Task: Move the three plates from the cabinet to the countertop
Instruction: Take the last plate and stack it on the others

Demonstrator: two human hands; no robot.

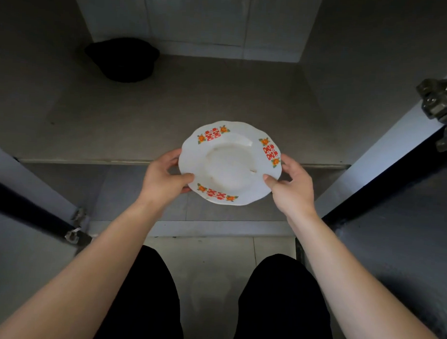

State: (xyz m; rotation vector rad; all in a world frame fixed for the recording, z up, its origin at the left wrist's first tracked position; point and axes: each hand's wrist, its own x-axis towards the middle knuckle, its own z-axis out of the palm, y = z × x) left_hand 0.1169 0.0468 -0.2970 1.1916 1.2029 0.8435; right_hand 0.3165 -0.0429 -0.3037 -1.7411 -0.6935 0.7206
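One plate (230,167) in view: white, shallow, scalloped rim. Three red character motifs spaced round the rim, each flanked by orange flowers with green leaves. Faint brownish marks in the well. Face up, near level, off any surface, held over the front lip of the cabinet (143,110) shelf. Left hand (166,178) grips its left edge, right hand (292,190) its right edge, thumbs on top of the rim, fingers beneath. Cabinet interior grey and dim, open at the front.
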